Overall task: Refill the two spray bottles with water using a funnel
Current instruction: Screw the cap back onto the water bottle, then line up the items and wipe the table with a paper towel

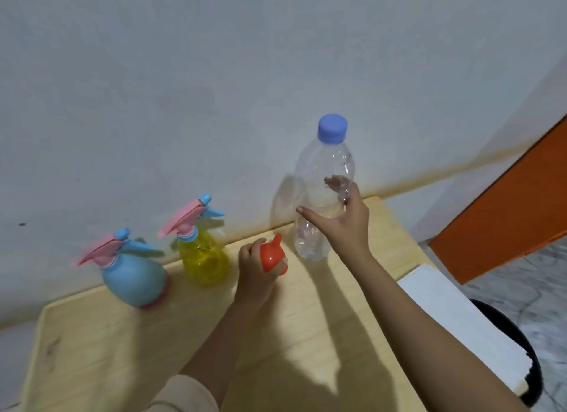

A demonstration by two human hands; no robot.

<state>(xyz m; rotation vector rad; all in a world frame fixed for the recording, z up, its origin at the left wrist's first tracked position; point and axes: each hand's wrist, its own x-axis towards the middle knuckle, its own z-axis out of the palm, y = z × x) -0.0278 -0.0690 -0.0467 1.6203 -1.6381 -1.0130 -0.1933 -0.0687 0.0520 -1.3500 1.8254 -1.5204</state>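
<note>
The orange funnel (271, 256) sits spout-up in the left hand (254, 270), whose fingers curl round it, over the bench (122, 350). To its left stand the yellow spray bottle (204, 258) and the blue spray bottle (133, 276). The right hand (343, 224) wraps the upright, blue-capped water bottle (322, 166).

Two spray bottles stand at lower left of the frame: one blue spray bottle (135, 276) and one yellow spray bottle (204, 258). You have one orange funnel (271, 256) at centre and one clear water bottle (322, 178) just right of it, with one blue cap (332, 128). Your two hands, left hand (254, 267) and right hand (346, 224), are over one wooden table (92, 350).
</note>
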